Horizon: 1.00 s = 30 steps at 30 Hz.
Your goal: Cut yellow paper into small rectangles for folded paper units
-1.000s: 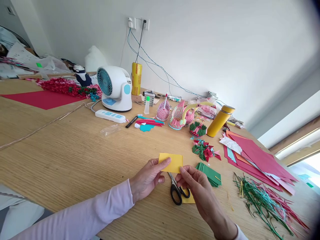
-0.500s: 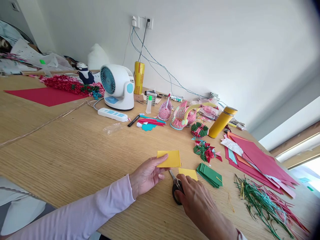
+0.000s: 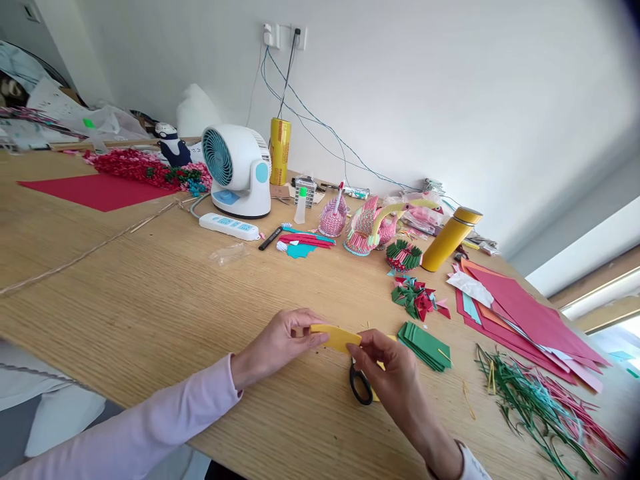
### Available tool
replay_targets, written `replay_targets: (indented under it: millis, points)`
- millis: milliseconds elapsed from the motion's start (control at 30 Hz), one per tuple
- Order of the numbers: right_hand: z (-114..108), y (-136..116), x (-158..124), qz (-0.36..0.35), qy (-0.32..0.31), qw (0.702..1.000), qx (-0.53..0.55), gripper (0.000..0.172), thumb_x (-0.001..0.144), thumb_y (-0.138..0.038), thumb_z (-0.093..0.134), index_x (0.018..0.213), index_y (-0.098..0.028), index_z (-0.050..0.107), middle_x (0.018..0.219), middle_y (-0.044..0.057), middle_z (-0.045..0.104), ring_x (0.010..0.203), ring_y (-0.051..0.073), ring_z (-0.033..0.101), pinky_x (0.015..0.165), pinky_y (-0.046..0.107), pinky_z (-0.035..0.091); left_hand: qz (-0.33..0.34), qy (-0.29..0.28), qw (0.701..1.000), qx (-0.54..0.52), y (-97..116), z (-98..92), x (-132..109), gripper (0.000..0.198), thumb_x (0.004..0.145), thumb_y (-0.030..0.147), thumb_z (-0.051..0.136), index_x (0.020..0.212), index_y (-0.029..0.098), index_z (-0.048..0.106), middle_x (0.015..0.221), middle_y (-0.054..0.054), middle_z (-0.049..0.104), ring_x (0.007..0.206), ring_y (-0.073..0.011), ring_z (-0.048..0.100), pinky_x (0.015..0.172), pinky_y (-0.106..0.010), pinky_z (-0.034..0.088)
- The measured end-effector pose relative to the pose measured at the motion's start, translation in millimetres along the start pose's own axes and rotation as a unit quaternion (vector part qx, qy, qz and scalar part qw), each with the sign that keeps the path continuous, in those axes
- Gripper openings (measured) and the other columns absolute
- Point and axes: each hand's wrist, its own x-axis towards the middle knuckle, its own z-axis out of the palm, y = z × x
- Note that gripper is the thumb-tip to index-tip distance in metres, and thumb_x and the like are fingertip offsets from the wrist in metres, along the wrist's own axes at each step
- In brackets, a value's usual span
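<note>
Both hands hold a small yellow piece of paper [image 3: 337,337] above the table, and it looks narrower and tilted or folded. My left hand [image 3: 283,343] pinches its left end between thumb and fingers. At the right end my right hand [image 3: 393,370] grips the paper with thumb and fingertips. Black-handled scissors [image 3: 361,387] lie on the table under my right hand, their blades mostly hidden. Another piece of yellow paper [image 3: 376,393] shows in part beneath that hand. Just beyond it rests a stack of green paper rectangles [image 3: 425,347].
Folded red and green paper pieces [image 3: 417,297] lie farther back, near paper swans [image 3: 363,230] and a yellow bottle [image 3: 450,240]. Red sheets [image 3: 520,313] and shredded strips [image 3: 530,400] spread at right. A white fan [image 3: 237,170] stands behind a power strip [image 3: 229,227].
My right hand has let go of the scissors and taken the yellow paper's right end. My left hand has turned the paper from facing me to a narrow, tilted view.
</note>
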Motion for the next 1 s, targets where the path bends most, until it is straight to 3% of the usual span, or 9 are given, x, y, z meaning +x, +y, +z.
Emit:
replay_targets:
  millis: [67, 200, 333, 600, 667, 767, 867, 1000]
  points:
    - [4, 6, -5, -0.008, -0.019, 0.998, -0.053, 0.020, 0.085, -0.034, 0.054, 0.077, -0.017, 0.062, 0.057, -0.001, 0.057, 0.049, 0.012, 0.047, 0.047, 0.022, 0.034, -0.031, 0.006, 0.999, 0.038, -7, -6.6, -5, 0.031, 0.076, 0.037, 0.066, 0.095, 0.014, 0.074, 0.071, -0.002, 0.062, 0.056, -0.0086, 0.043, 0.050, -0.018, 0.033]
    - [5, 14, -9, 0.002, -0.065, 0.993, -0.094, 0.015, 0.085, -0.027, 0.052, 0.087, -0.017, 0.064, 0.061, 0.000, 0.061, 0.052, 0.014, 0.052, 0.049, 0.023, 0.037, -0.095, -0.020, 0.995, 0.003, -12, -7.6, -11, 0.027, 0.075, 0.033, 0.065, 0.092, 0.015, 0.075, 0.067, -0.002, 0.065, 0.057, -0.0106, 0.049, 0.051, -0.018, 0.038]
    - [4, 13, -9, 0.005, -0.061, 0.993, -0.101, 0.015, 0.085, -0.025, 0.051, 0.085, -0.017, 0.064, 0.060, 0.000, 0.062, 0.050, 0.014, 0.051, 0.049, 0.023, 0.036, -0.117, -0.024, 0.993, -0.023, -8, -4.1, -10, 0.022, 0.073, 0.031, 0.066, 0.085, 0.015, 0.075, 0.062, -0.001, 0.065, 0.055, -0.0112, 0.053, 0.054, -0.019, 0.041]
    - [4, 13, -11, -0.020, -0.033, 0.981, -0.188, 0.014, 0.082, -0.026, 0.054, 0.075, -0.019, 0.065, 0.061, 0.000, 0.060, 0.054, 0.015, 0.051, 0.053, 0.026, 0.034, -0.144, -0.018, 0.989, 0.007, -2, -2.9, -12, 0.022, 0.074, 0.035, 0.065, 0.074, 0.015, 0.074, 0.057, 0.000, 0.063, 0.048, -0.0091, 0.047, 0.042, -0.017, 0.030]
    - [1, 10, -9, -0.002, -0.029, 0.989, -0.142, 0.017, 0.081, -0.028, 0.055, 0.068, -0.019, 0.062, 0.057, 0.000, 0.058, 0.052, 0.014, 0.048, 0.052, 0.025, 0.033, -0.158, -0.024, 0.987, -0.007, 1, -3.3, -11, 0.026, 0.073, 0.039, 0.066, 0.072, 0.014, 0.071, 0.055, 0.001, 0.060, 0.046, -0.0083, 0.044, 0.041, -0.017, 0.028]
    - [-6, 1, -5, 0.068, -0.051, 0.996, 0.032, 0.025, 0.078, -0.038, 0.060, 0.063, -0.018, 0.056, 0.051, -0.003, 0.052, 0.046, 0.011, 0.041, 0.045, 0.023, 0.027, -0.163, -0.019, 0.984, -0.065, 10, -3.9, -8, 0.028, 0.072, 0.041, 0.069, 0.073, 0.014, 0.067, 0.053, 0.003, 0.054, 0.047, -0.0070, 0.042, 0.041, -0.016, 0.027]
    - [-16, -7, -3, 0.147, -0.058, 0.967, 0.200, 0.032, 0.071, -0.046, 0.069, 0.066, -0.018, 0.055, 0.050, -0.004, 0.053, 0.042, 0.007, 0.035, 0.042, 0.021, 0.020, -0.164, 0.003, 0.977, -0.137, 22, -2.2, -3, 0.029, 0.071, 0.041, 0.071, 0.074, 0.013, 0.065, 0.051, 0.006, 0.047, 0.046, -0.0047, 0.036, 0.041, -0.016, 0.024]
    - [-24, -12, -4, 0.173, -0.023, 0.938, 0.299, 0.037, 0.065, -0.047, 0.076, 0.066, -0.017, 0.054, 0.048, -0.004, 0.055, 0.040, 0.005, 0.029, 0.042, 0.021, 0.016, -0.187, 0.022, 0.945, -0.267, 34, 6.6, 6, 0.038, 0.074, 0.050, 0.066, 0.073, 0.013, 0.063, 0.058, 0.005, 0.046, 0.046, -0.0033, 0.035, 0.041, -0.015, 0.023]
